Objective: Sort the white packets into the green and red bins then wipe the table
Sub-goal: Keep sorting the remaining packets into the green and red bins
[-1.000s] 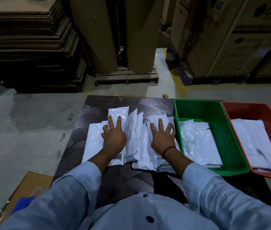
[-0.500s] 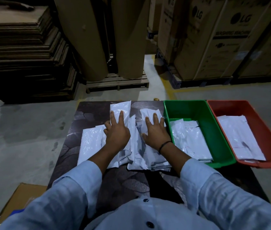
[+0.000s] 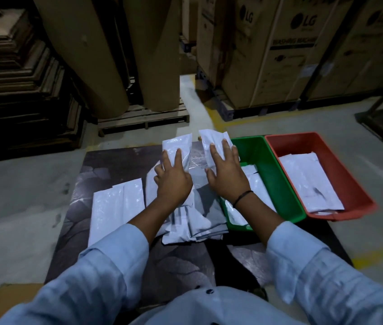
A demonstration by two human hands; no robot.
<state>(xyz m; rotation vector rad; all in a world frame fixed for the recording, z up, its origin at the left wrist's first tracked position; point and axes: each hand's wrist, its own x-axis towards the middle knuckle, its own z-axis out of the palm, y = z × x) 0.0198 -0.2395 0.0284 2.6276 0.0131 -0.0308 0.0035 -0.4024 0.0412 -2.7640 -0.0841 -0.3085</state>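
Note:
Several white packets lie in a loose heap on the middle of the dark table. My left hand lies with straight fingers on one white packet. My right hand lies the same way on another white packet. Both of these packets reach past the table's far edge. Two more packets lie flat at the left. The green bin stands right of the heap with packets inside, partly hidden by my right forearm. The red bin beside it holds packets.
Tall brown paper rolls stand on a wooden pallet beyond the table. Large cardboard appliance boxes are at the back right, stacked flat cardboard at the back left. A cardboard sheet lies on the floor near left.
Both hands have slid forward over the heap, each moving a packet toward the table's far edge. The camera has moved closer and tilted.

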